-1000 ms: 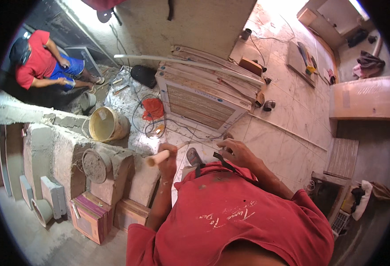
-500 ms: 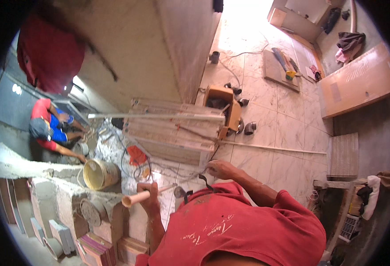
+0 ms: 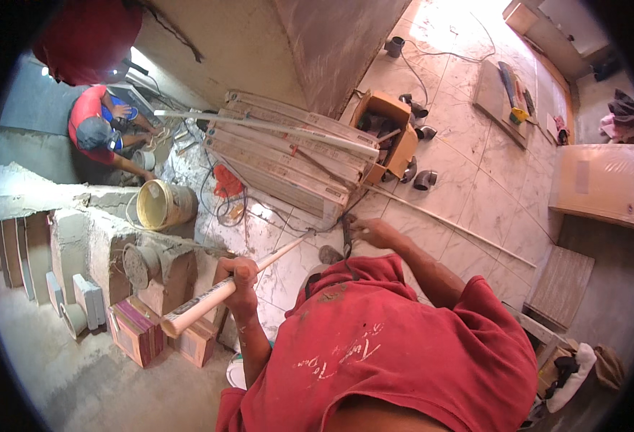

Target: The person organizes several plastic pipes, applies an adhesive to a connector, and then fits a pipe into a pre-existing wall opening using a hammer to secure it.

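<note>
My left hand (image 3: 238,279) is wrapped round a long pale plastic pipe (image 3: 200,308). The pipe slants from its wide open end at the lower left up toward the floor in front of me. My right hand (image 3: 372,232) is off to the right, fingers curled beside a narrow dark strip (image 3: 347,236); whatever it grips is too small to make out. A shoe (image 3: 329,254) shows just past my red shirt.
Long flat boxes (image 3: 281,155) are stacked ahead, a loose white pipe (image 3: 266,128) across them. Beyond sits a carton (image 3: 401,147) with dark pipe fittings around it. At left, a co-worker (image 3: 94,133) crouches by a bucket (image 3: 166,204). Tile stacks (image 3: 131,331) stand lower left.
The whole view has swung, so the surroundings sit differently. The pipe in my left hand shows more of its length, its wide end further left. My right hand has moved slightly away from my shirt.
</note>
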The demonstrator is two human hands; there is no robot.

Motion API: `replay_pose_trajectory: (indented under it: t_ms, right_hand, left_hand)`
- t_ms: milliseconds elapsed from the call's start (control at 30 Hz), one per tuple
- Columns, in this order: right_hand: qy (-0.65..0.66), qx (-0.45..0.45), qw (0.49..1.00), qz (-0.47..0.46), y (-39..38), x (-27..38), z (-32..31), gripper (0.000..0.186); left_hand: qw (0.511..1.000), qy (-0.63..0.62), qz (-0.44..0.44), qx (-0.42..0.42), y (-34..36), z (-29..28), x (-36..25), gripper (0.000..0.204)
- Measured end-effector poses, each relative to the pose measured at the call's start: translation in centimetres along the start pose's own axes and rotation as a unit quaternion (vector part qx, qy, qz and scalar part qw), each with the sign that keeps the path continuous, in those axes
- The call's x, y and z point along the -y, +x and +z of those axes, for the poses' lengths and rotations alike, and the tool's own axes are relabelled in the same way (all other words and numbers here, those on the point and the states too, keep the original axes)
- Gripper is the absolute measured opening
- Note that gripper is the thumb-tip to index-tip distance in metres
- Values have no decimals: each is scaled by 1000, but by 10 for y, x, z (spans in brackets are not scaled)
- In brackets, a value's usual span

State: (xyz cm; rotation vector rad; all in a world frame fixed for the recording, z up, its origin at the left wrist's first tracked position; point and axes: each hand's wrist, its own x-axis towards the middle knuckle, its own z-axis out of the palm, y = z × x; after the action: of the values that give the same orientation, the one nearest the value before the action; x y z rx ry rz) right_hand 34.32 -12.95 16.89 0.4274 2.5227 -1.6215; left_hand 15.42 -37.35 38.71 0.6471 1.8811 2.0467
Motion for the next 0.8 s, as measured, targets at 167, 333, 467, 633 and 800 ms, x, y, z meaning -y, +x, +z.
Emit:
replay_pose_trajectory:
  t_ms: [167,333,467,633,800]
  right_hand:
    - [-199,8,969,144,-98,-182,-5,24]
    - [75,-101,890,439,-157,-139,-23,21]
    - [103,-139,886,430,-157,-89,-6,28]
    - [65,-87,925,364,-147,-78,26,29]
    - [-160,-52,972,164,-122,-108,14,34]
  left_hand:
    - [997,-71,20,-35,-22,-25,9,37]
    - [995,-54,40,-77,-47,-39,6,36]
    - [991,-70,45,-102,-60,-61,25,32]
    - [983,-43,28,-175,-72,-71,42,32]
    - [980,-96,63,-163,-80,-52,44,32]
